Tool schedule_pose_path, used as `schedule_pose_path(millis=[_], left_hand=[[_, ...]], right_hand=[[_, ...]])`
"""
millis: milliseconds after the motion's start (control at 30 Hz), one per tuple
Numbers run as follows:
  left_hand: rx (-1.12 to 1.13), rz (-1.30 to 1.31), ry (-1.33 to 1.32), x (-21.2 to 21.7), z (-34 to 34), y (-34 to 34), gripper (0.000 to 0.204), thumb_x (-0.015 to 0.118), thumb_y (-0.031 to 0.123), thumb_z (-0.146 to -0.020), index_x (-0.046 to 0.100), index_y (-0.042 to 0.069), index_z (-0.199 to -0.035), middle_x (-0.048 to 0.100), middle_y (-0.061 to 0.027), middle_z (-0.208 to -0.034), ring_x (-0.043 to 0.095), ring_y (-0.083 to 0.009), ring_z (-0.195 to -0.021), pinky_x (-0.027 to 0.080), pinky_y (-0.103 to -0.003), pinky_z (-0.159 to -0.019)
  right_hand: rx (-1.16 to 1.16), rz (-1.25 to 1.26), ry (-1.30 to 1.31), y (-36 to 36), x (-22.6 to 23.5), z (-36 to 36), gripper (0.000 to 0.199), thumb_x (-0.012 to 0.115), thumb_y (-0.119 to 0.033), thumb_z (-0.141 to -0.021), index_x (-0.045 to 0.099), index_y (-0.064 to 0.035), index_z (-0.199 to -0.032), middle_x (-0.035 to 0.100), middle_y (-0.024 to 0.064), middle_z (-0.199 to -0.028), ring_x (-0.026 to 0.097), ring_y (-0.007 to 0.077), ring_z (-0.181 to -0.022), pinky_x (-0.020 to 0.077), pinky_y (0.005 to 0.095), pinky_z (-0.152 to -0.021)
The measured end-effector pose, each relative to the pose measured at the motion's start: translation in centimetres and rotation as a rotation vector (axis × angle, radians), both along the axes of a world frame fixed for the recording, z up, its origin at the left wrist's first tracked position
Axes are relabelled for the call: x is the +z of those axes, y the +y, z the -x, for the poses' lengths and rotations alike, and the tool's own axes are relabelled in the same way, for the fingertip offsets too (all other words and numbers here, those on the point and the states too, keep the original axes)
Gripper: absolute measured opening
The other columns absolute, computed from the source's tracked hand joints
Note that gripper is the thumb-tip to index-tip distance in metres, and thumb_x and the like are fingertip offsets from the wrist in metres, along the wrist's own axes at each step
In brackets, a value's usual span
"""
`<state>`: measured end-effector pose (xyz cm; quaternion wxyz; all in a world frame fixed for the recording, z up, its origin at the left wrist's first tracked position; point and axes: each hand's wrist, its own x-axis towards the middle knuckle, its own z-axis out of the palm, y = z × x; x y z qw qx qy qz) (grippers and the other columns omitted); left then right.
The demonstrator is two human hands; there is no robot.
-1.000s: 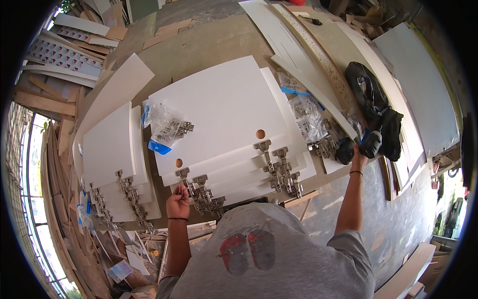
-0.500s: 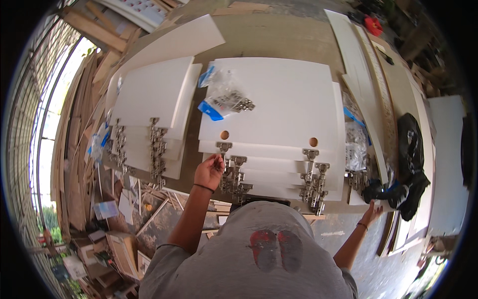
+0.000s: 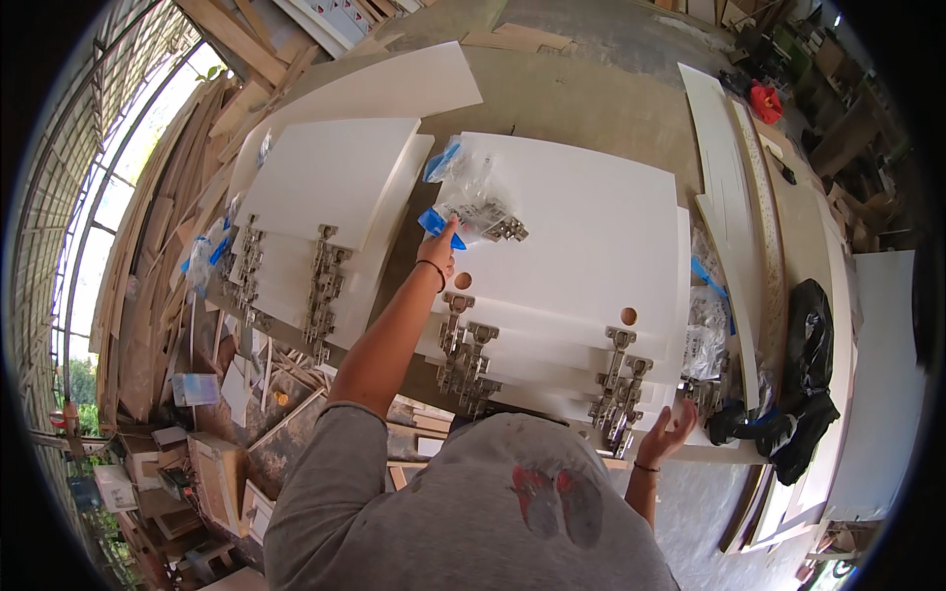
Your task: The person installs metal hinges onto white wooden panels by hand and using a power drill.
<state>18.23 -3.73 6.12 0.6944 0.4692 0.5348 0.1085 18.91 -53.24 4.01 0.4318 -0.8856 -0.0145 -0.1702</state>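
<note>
My left hand [image 3: 439,250] reaches over the near left corner of a white board [image 3: 581,217]. Its fingers are closed on the blue edge of a clear plastic bag [image 3: 476,177], though the fingertips show only in part. Metal cabinet hinges [image 3: 508,229] lie at the bag's right end. Two round holes, one of them the left hole [image 3: 462,281], are cut near the board's front edge. Below, stacked boards carry overlapping rows of hinges, a left row [image 3: 465,360] and a right row [image 3: 619,389]. My right hand [image 3: 672,433], empty with loosely spread fingers, hovers by the stack's near right corner.
Another stack of white boards [image 3: 330,172] with hinges stands at left. Right of the middle stack lie another clear bag [image 3: 705,335], long white strips [image 3: 724,197] and a black plastic bag [image 3: 810,335]. Wood scraps [image 3: 222,473] cover the floor at lower left.
My left hand has moved forward from the left hinge row to the blue-edged bag. My right hand has come inward to the stack's near right corner. The view has shifted slightly.
</note>
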Motion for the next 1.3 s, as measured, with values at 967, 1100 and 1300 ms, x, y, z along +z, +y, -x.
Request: schedule_pose_path(millis=[967,1100,1300], left_hand=[[-0.024,0.262,-0.376,1.2,7.9,-11.4,0.016,0.059,0.027,-0.086,0.056,0.013,-0.093,0.037,0.0047,-0.059,0.034,-0.0066,-0.046,0.026,-0.022,-0.041],[-0.036,0.389,-0.335,1.4,8.4,-10.8,0.025,0.059,0.03,-0.085,0.057,0.016,-0.106,0.038,0.0046,-0.059,0.033,-0.0064,-0.045,0.026,-0.022,-0.041],[-0.057,0.438,-0.332,-0.5,7.0,-9.7,0.017,0.058,0.03,-0.085,0.056,0.018,-0.097,0.038,0.0043,-0.059,0.033,-0.0081,-0.045,0.025,-0.024,-0.041]], right_hand=[[0.979,0.464,0.047,26.3,4.5,-7.0,0.058,0.07,-0.029,-0.067,0.048,-0.008,-0.116,0.05,0.014,-0.114,0.047,0.0315,-0.109,0.0418,0.0459,-0.084],[0.992,0.52,0.064,26.0,3.7,-6.6,0.035,0.064,-0.023,-0.068,0.051,-0.007,-0.097,0.054,0.0126,-0.093,0.056,0.0312,-0.092,0.0453,0.0454,-0.075],[0.932,0.425,0.077,24.1,3.1,-6.4,0.026,0.057,-0.021,-0.07,0.052,-0.0043,-0.09,0.055,0.0163,-0.089,0.06,0.0325,-0.078,0.05,0.0437,-0.067]])
